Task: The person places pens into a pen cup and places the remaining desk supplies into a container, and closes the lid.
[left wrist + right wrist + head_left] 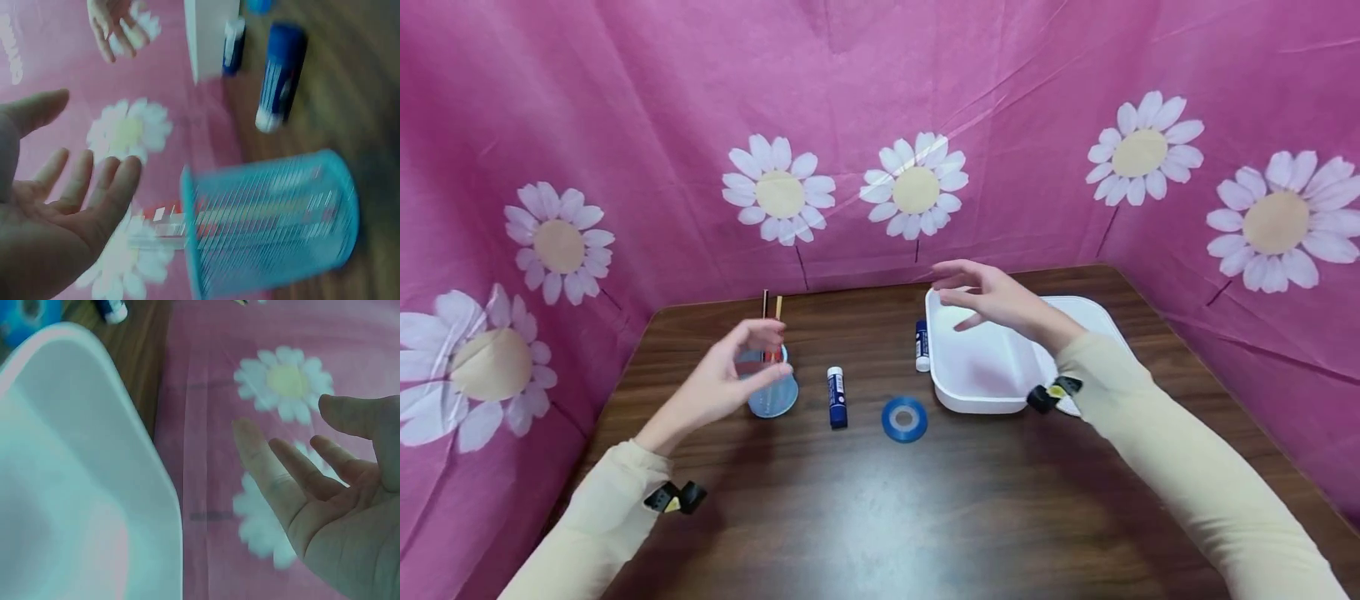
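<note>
My left hand [718, 379] hovers beside a light-blue mesh pencil cup [275, 225], thumb and fingers apart, holding nothing. Pencils and something red stand in the cup. My right hand [992, 298] is raised over the white plastic bin [977, 404], its fingers spread and relaxed around bare air. Right of the cup lies a glue stick [837, 398] with a white end and a blue end. A second glue stick [922, 346] lies against the bin's left side. Between the cup and the bin, a roll of blue tape [891, 427] lies flat.
A white lid-like piece [1097, 321] sits on the table at the bin's right, partly hidden by my right arm. Behind the brown wooden table [880, 517] hangs a pink cloth [850, 75] with daisies, which also rises along both sides.
</note>
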A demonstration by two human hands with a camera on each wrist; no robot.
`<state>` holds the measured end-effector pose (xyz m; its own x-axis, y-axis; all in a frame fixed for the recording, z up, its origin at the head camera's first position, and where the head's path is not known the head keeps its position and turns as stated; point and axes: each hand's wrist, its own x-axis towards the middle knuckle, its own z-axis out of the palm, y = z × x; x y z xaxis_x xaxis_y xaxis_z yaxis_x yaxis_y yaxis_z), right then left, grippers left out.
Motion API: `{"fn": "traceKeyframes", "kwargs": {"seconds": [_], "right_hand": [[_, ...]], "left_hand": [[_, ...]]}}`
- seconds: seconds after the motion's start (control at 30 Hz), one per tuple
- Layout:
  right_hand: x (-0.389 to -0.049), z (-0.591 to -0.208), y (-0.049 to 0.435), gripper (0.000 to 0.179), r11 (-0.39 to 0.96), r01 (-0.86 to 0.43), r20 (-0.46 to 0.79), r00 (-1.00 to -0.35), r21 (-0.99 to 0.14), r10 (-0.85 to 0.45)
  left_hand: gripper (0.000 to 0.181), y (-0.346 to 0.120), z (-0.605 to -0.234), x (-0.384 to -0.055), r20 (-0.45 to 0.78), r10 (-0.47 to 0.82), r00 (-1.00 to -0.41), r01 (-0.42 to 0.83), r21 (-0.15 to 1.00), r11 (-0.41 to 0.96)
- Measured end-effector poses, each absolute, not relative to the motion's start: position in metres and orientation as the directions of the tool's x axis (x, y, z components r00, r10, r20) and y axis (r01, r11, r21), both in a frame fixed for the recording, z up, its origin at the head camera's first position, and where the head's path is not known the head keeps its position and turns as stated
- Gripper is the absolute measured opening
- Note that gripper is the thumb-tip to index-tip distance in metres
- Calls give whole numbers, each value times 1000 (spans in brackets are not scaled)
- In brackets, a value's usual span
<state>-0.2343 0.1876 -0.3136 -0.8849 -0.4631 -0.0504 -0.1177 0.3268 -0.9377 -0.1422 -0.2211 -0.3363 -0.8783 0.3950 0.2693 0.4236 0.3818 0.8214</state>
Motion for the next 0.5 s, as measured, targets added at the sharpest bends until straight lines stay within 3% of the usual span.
{"fn": "traceKeyframes", "kwargs": {"seconds": [0.27,0.5], "right_hand": [[-208,-337,263,59,412,-183,36,-939,-893,-341],[-191,-371,306,60,517,-344,194,-927,-784,-322]], "left_hand": [[52,-194,-372,-132,-20,514,-858,262,844,469],[71,-174,-401,-145,-95,424,-901,174,815,552]]}}
